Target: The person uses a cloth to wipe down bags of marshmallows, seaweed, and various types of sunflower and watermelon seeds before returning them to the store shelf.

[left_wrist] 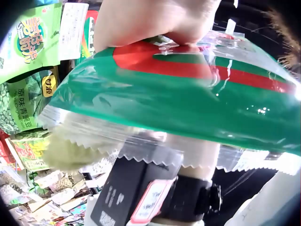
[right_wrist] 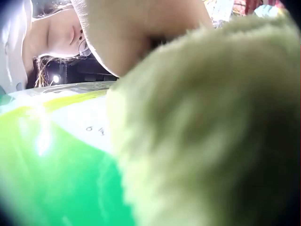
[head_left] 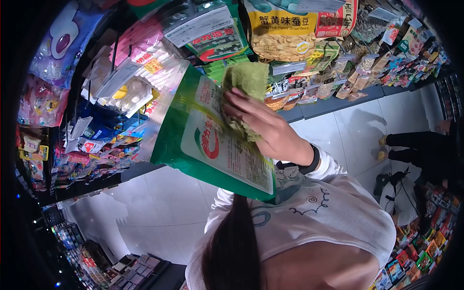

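Observation:
A large green snack bag (head_left: 170,145) with a white label and clear crimped edges hangs tilted before the person's chest. In the left wrist view my left hand (left_wrist: 155,21) grips it with bent fingers at its red-printed side; the bag hides this hand in the head view. My right hand (head_left: 273,130) holds a fuzzy green cloth (head_left: 249,77) against the bag's printed face, fingers laid over it and the thumb hidden. Up close in the right wrist view, the cloth (right_wrist: 211,127) fills much of the picture beside the shiny bag (right_wrist: 70,174).
Packed snack racks stand close ahead, with a broad bean bag (head_left: 282,34) and pink-and-white candy packs (head_left: 154,55) hanging near the bag. Price tags (head_left: 208,26) jut out. Pale floor tiles (head_left: 183,212) lie below. Another person's dark-clad legs (head_left: 415,147) show at the right.

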Action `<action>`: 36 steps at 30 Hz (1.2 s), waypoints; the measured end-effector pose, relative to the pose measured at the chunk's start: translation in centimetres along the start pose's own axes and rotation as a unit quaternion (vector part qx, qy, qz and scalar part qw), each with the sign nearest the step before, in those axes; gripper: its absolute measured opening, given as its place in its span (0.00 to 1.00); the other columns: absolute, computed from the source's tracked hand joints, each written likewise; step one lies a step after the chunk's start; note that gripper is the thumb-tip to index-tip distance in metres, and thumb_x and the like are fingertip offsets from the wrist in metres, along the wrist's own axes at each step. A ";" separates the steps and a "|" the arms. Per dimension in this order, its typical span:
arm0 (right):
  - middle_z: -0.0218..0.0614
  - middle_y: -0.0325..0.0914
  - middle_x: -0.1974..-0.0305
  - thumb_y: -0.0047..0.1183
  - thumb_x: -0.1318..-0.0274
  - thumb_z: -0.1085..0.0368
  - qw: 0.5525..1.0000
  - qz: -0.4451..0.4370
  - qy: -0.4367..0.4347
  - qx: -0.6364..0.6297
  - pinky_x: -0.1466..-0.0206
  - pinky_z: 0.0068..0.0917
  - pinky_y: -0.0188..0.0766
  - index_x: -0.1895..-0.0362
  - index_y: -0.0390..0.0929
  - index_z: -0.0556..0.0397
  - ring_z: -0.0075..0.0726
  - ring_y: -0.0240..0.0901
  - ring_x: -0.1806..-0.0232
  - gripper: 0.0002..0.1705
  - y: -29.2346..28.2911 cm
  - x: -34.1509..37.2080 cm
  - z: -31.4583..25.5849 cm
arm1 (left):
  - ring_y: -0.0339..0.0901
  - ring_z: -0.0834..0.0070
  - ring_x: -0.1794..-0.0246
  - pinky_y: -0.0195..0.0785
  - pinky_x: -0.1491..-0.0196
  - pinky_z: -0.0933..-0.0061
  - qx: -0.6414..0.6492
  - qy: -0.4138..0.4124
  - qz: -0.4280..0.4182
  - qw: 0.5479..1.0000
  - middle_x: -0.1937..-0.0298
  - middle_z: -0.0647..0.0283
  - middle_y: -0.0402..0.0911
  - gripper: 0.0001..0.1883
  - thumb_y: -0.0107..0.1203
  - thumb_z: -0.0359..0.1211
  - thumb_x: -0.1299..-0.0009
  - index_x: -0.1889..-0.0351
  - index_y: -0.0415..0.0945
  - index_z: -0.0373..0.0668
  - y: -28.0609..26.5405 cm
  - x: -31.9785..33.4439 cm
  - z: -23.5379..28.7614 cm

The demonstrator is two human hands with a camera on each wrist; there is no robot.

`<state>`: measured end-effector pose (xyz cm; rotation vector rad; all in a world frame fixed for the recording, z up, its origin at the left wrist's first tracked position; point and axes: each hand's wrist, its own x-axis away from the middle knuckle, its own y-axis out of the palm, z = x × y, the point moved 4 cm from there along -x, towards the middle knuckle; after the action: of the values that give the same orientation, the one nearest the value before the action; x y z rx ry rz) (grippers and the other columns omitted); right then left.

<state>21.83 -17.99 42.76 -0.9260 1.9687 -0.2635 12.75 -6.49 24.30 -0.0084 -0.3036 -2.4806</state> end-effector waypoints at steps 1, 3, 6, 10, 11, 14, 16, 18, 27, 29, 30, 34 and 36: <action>0.47 0.61 0.40 0.46 0.60 0.77 0.999 -0.008 0.029 0.031 0.39 0.41 0.60 0.48 0.70 0.62 0.51 0.56 0.37 0.27 0.5 1.0 0.1 | 0.71 0.79 0.66 0.66 0.68 0.78 0.013 0.006 0.015 1.000 0.63 0.64 0.72 0.16 0.44 0.41 0.29 0.54 0.64 0.37 -0.3 0.0 0.4; 0.46 0.60 0.40 0.45 0.62 0.78 0.998 -0.029 0.054 0.019 0.39 0.40 0.60 0.48 0.69 0.59 0.49 0.56 0.37 0.29 0.7 2.4 -1.0 | 0.71 0.79 0.65 0.66 0.67 0.78 0.044 0.020 0.045 0.998 0.63 0.64 0.72 0.17 0.44 0.41 0.29 0.53 0.64 0.37 -0.7 -0.1 1.0; 0.53 0.65 0.46 0.44 0.57 0.76 0.994 -0.089 -0.021 -0.066 0.42 0.42 0.64 0.52 0.72 0.66 0.55 0.62 0.41 0.22 0.5 4.2 -2.6 | 0.72 0.78 0.65 0.67 0.67 0.77 0.082 0.048 0.078 0.992 0.63 0.64 0.72 0.17 0.44 0.42 0.29 0.53 0.64 0.37 -1.1 -1.0 2.5; 0.49 0.69 0.48 0.48 0.61 0.75 0.987 -0.138 -0.003 -0.078 0.52 0.38 0.74 0.53 0.72 0.63 0.51 0.69 0.48 0.23 0.0 6.5 -2.8 | 0.72 0.78 0.64 0.67 0.66 0.77 0.107 0.095 0.113 0.983 0.62 0.63 0.72 0.18 0.44 0.42 0.29 0.52 0.63 0.37 -1.3 -1.8 4.2; 0.49 0.69 0.48 0.49 0.62 0.74 0.983 -0.158 0.011 -0.095 0.52 0.38 0.74 0.53 0.72 0.63 0.51 0.70 0.48 0.24 -0.3 6.8 -2.5 | 0.72 0.78 0.64 0.67 0.66 0.77 0.112 0.107 0.121 0.981 0.62 0.63 0.72 0.18 0.45 0.42 0.29 0.51 0.63 0.37 -1.3 -1.7 4.6; 0.50 0.68 0.48 0.51 0.61 0.71 0.970 -0.182 0.060 -0.148 0.52 0.37 0.73 0.51 0.69 0.63 0.50 0.70 0.49 0.26 -0.9 6.6 -2.5 | 0.72 0.77 0.64 0.67 0.66 0.77 0.118 0.132 0.139 0.974 0.61 0.63 0.72 0.19 0.45 0.42 0.29 0.51 0.63 0.37 -1.1 -1.6 6.2; 0.52 0.67 0.47 0.52 0.56 0.69 0.966 -0.153 0.089 -0.188 0.50 0.37 0.71 0.48 0.67 0.63 0.51 0.70 0.49 0.27 -1.3 5.5 -3.1 | 0.72 0.77 0.63 0.67 0.66 0.77 0.120 0.156 0.151 0.969 0.61 0.62 0.72 0.19 0.45 0.42 0.29 0.50 0.63 0.37 -0.9 -1.8 7.3; 0.54 0.66 0.46 0.56 0.54 0.64 0.971 -0.125 0.049 -0.196 0.47 0.37 0.68 0.46 0.64 0.66 0.53 0.69 0.48 0.31 -1.7 4.5 -3.4 | 0.72 0.77 0.63 0.67 0.65 0.76 0.111 0.180 0.166 0.963 0.61 0.62 0.72 0.19 0.45 0.43 0.30 0.50 0.63 0.37 -0.7 -1.7 8.5; 0.46 0.76 0.71 0.58 0.57 0.66 0.994 0.084 0.044 -0.048 0.70 0.25 0.71 0.60 0.72 0.65 0.41 0.76 0.74 0.20 -6.0 0.5 -2.4 | 0.69 0.77 0.56 0.64 0.55 0.77 0.159 0.242 0.192 0.938 0.54 0.60 0.70 0.22 0.46 0.39 0.30 0.44 0.60 0.35 4.1 -1.4 20.1; 0.39 0.76 0.60 0.55 0.49 0.67 0.979 0.091 0.115 -0.139 0.58 0.22 0.67 0.53 0.71 0.62 0.25 0.71 0.61 0.19 -8.2 -0.9 -1.2 | 0.67 0.79 0.58 0.59 0.52 0.79 0.009 0.301 0.166 0.939 0.58 0.63 0.68 0.19 0.49 0.33 0.32 0.48 0.59 0.35 5.7 -0.8 22.7; 0.34 0.75 0.59 0.53 0.48 0.65 0.953 0.127 0.159 -0.225 0.53 0.21 0.64 0.53 0.71 0.61 0.24 0.69 0.60 0.18 -8.6 -1.6 -0.3 | 0.64 0.77 0.53 0.56 0.48 0.77 -0.067 0.299 0.076 0.949 0.53 0.61 0.68 0.23 0.53 0.32 0.35 0.45 0.58 0.35 5.6 -0.7 23.3; 0.33 0.75 0.59 0.55 0.49 0.64 0.906 0.207 0.195 -0.313 0.54 0.18 0.64 0.52 0.71 0.60 0.22 0.70 0.59 0.21 -10.7 -5.0 -0.1 | 0.58 0.72 0.42 0.48 0.40 0.72 -0.125 0.375 -0.009 0.919 0.44 0.58 0.61 0.28 0.53 0.31 0.36 0.40 0.54 0.36 7.7 -0.6 26.0; 0.33 0.75 0.60 0.56 0.49 0.63 0.888 0.229 0.195 -0.348 0.54 0.17 0.65 0.52 0.71 0.59 0.20 0.70 0.60 0.21 -11.3 -7.0 -0.6 | 0.58 0.71 0.42 0.48 0.40 0.72 -0.077 0.354 -0.020 0.932 0.44 0.57 0.61 0.28 0.52 0.31 0.35 0.39 0.53 0.37 7.7 -2.1 27.1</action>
<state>29.18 -21.04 53.49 -0.8319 2.6581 0.6179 17.22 -5.31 52.16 0.8134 0.2019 -2.3529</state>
